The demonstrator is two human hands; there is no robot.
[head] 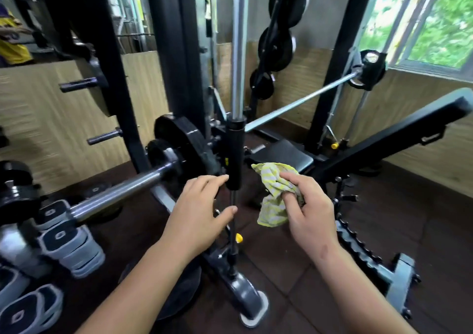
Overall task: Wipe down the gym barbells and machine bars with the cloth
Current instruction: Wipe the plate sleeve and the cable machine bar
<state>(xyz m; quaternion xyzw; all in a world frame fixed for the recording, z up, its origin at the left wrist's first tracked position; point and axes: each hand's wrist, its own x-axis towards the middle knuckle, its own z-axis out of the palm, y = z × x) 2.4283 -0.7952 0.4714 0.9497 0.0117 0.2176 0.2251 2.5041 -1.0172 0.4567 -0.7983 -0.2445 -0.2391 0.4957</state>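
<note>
The right hand (pixel 309 211) grips the yellow-striped cloth (pixel 273 195), bunched between thumb and curled fingers, at about four o'clock from the black slider sleeve (pixel 234 154) on the machine's upright guide rod (pixel 239 52); the cloth is near the sleeve but not on it. The left hand (pixel 199 213) holds nothing. Its fingers are stretched out toward the sleeve from eight o'clock and its thumb lies close to the thin rod (pixel 233 205) beneath. The frame is smeared, so I cannot tell whether any fingertip touches metal. The main hazard, as I judge it, is that left hand: it sits in the gap between the sleeve and the loaded weight plates (pixel 184 139) at ten o'clock, and if the carriage slips down the rod while being rubbed, the fingers or thumb could be pinched. A second risk is the cloth's loose tail, which hangs toward six o'clock. It could snag on the small yellow knob (pixel 238 238) lower on the rod and be tugged from the hand. Held as a tight wad, it would probably also touch only a narrow strip of each bar, leaving the far side of the chrome barbell end (pixel 122 193) at nine o'clock and the long crossbar (pixel 302 100) at two o'clock unwiped.
</note>
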